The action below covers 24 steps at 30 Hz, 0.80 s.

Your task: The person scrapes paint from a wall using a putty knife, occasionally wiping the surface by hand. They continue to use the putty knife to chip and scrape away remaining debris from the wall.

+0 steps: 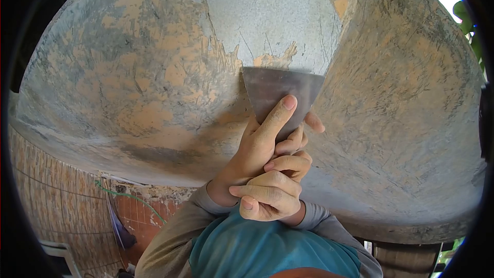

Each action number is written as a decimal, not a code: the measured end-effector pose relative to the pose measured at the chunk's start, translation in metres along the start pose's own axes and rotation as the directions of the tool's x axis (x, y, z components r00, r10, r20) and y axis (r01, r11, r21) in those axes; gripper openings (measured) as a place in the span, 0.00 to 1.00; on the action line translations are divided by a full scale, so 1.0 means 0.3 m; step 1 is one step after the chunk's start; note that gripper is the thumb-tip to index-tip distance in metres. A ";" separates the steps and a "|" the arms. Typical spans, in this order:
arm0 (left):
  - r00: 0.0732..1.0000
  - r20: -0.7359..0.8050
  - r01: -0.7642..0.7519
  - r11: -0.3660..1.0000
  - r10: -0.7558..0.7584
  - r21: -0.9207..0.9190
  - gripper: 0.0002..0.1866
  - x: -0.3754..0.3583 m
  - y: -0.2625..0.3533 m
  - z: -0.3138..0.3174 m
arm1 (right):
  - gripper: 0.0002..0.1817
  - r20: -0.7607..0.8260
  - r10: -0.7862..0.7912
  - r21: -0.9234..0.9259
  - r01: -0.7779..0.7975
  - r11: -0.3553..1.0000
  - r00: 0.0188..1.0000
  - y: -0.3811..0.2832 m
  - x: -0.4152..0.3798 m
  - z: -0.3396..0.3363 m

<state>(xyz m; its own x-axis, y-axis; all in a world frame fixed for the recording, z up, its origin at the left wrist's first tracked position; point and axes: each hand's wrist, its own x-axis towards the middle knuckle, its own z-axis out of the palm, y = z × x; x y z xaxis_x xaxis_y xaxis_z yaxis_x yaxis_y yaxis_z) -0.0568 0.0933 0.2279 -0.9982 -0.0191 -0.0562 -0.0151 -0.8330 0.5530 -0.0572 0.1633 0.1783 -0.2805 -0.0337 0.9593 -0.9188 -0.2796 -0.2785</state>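
Note:
A wide metal putty knife (278,90) points upward, its straight edge against a large curved plastered surface (170,87). My left hand (260,144) is closed on it, the thumb lying flat along the blade and a fingertip showing beyond the blade's right side. Just below, my right hand (275,188) is closed with curled fingers where the handle runs, pressed against my left hand. The fingers hide the handle itself. Right above the blade's edge, a smooth grey area (272,10) meets ragged tan patches.
The curved surface spreads wide on both sides, and a ridge (342,36) runs down it right of the blade. Low on the left are a reed-like screen (62,195), a green hose (128,195) and a reddish tiled wall (136,213). Green leaves (465,18) show at upper right.

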 end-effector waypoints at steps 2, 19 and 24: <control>0.998 0.000 -0.059 0.998 0.059 0.031 0.17 -0.003 -0.007 -0.001 | 0.08 0.041 0.012 0.007 -0.013 1.000 0.999 0.007 -0.003 -0.010; 0.943 0.147 -0.321 0.933 0.299 0.162 0.14 0.021 -0.052 -0.023 | 0.10 -0.062 0.031 -0.058 -0.035 0.998 0.998 0.020 -0.065 -0.001; 0.933 0.109 -0.358 0.913 0.343 0.193 0.15 0.047 -0.068 -0.043 | 0.09 -0.069 0.050 -0.057 -0.054 0.997 0.996 0.022 -0.044 -0.011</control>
<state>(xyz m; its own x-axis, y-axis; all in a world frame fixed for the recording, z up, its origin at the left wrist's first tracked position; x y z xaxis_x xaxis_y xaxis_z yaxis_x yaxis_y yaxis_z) -0.0697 0.1027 0.2052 -0.9428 -0.2434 0.2277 0.3328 -0.6474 0.6857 -0.0604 0.1651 0.1636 -0.3441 0.0184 0.9388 -0.9169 -0.2218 -0.3317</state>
